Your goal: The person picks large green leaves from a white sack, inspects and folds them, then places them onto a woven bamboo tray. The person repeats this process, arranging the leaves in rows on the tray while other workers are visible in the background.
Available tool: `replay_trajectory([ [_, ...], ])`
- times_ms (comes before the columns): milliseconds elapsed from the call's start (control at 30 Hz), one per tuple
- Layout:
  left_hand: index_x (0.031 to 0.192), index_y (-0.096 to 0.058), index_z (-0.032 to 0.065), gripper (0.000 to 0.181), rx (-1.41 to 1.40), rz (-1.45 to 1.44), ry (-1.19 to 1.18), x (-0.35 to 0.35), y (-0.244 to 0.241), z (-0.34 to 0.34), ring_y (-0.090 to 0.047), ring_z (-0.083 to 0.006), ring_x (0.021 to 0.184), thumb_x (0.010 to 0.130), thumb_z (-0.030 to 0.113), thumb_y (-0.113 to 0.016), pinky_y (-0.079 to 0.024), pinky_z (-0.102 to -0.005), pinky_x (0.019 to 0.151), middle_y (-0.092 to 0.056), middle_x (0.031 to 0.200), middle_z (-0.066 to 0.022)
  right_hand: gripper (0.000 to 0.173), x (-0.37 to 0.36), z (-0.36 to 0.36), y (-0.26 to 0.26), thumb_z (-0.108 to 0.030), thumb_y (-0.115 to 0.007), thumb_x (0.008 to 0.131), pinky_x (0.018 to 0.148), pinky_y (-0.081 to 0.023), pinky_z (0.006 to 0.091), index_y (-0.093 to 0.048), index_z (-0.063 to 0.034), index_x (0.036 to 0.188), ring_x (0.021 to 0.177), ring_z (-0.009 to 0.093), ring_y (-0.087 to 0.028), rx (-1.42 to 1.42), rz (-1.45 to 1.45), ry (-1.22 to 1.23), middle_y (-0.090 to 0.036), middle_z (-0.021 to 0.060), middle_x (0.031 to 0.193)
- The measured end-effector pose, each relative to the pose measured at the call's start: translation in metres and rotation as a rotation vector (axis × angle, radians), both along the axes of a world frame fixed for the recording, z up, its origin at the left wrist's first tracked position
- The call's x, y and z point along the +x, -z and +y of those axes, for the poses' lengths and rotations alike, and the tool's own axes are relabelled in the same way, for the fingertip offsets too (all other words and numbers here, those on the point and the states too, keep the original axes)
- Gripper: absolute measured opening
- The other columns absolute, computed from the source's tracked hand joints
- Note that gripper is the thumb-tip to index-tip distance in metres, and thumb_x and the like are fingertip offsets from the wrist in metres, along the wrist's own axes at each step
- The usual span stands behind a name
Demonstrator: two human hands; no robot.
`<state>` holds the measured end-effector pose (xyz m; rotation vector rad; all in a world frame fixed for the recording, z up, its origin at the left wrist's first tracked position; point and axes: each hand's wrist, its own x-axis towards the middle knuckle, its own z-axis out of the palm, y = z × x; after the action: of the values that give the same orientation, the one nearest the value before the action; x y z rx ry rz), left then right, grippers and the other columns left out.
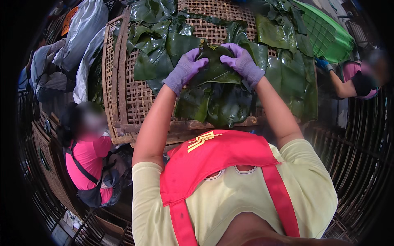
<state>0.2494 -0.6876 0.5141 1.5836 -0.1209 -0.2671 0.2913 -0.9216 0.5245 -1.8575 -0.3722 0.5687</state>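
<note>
My left hand (187,68), in a purple coated work glove, pinches the left edge of a wet, dark green kelp blade (217,66). On the other side of that blade, my right hand (243,63), gloved alike, grips its upper right edge. The blade has a yellowish, knobbly base at its top, between my hands. Under and around it, more glossy kelp pieces (229,103) lie over a woven bamboo rack (140,92) with a wooden frame. Further flat pieces (286,77) cover the rack's right part.
A green plastic crate (327,32) stands at the upper right, beside a person with a blue glove. A person in a pink shirt (84,163) is at the left, near leaning woven racks (50,163). White sacks (83,37) and another person are at the upper left.
</note>
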Motion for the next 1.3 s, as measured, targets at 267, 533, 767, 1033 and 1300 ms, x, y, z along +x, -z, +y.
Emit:
replay_trajectory([
  [267, 0.107, -0.063, 0.0164, 0.039, 1.272, -0.549, -0.343, -0.04, 0.0, 0.055, -0.048, -0.0312, 0.12, 0.069, 0.014, -0.067, -0.034, -0.0447, 0.105, -0.057, 0.116, -0.0078, 0.061, 0.048, 0.086, -0.002, -0.035, -0.072, 0.075, 0.099, -0.043, 0.0399, -0.054, -0.0112, 0.128, 0.116, 0.033, -0.054, -0.238, -0.588, 0.032, -0.056, 0.0135, 0.13],
  [533, 0.118, -0.058, 0.0135, 0.048, 1.061, -0.44, -0.482, -0.062, -0.003, 0.095, -0.046, -0.033, 0.122, 0.071, 0.014, -0.068, -0.035, -0.0422, 0.106, -0.052, 0.126, -0.0151, 0.04, 0.068, 0.159, -0.006, -0.035, -0.071, 0.075, 0.079, -0.049, 0.038, -0.065, -0.0044, 0.101, 0.085, 0.028, -0.063, -0.361, -0.401, -0.233, -0.065, 0.0128, 0.089],
  [767, 0.132, -0.046, 0.0025, 0.069, 0.336, -0.47, -0.633, -0.089, -0.03, 0.069, -0.046, -0.0286, 0.125, 0.074, 0.024, -0.077, -0.038, -0.0379, 0.105, -0.051, 0.129, -0.0169, 0.022, 0.014, 0.088, -0.079, -0.017, -0.072, 0.079, 0.067, -0.046, 0.0224, -0.062, -0.0046, 0.094, 0.073, 0.005, -0.054, 0.325, 0.123, -0.181, -0.06, -0.0035, 0.083],
  [1033, 0.132, -0.045, 0.0026, 0.072, -0.382, -0.088, -0.343, -0.1, -0.051, 0.061, -0.053, -0.0161, 0.109, 0.076, 0.032, -0.08, -0.041, -0.0315, 0.098, -0.057, 0.118, -0.0071, 0.037, -0.063, 0.108, -0.094, -0.014, -0.066, 0.078, 0.081, -0.049, 0.0255, -0.06, -0.0027, 0.114, 0.088, 0.011, -0.061, 0.636, 0.561, -0.221, -0.065, 0.0028, 0.1],
  [1300, 0.113, -0.06, 0.0012, 0.03, -0.261, 0.128, -0.476, -0.162, -0.052, 0.105, -0.059, -0.01, 0.092, 0.09, 0.019, -0.064, -0.047, -0.0258, 0.083, -0.065, 0.099, -0.0016, 0.055, -0.063, 0.126, -0.054, -0.021, -0.075, 0.079, 0.1, -0.043, 0.0356, -0.053, -0.0001, 0.125, 0.114, 0.022, -0.056, 0.028, -0.694, 0.002, -0.058, 0.0149, 0.124],
])
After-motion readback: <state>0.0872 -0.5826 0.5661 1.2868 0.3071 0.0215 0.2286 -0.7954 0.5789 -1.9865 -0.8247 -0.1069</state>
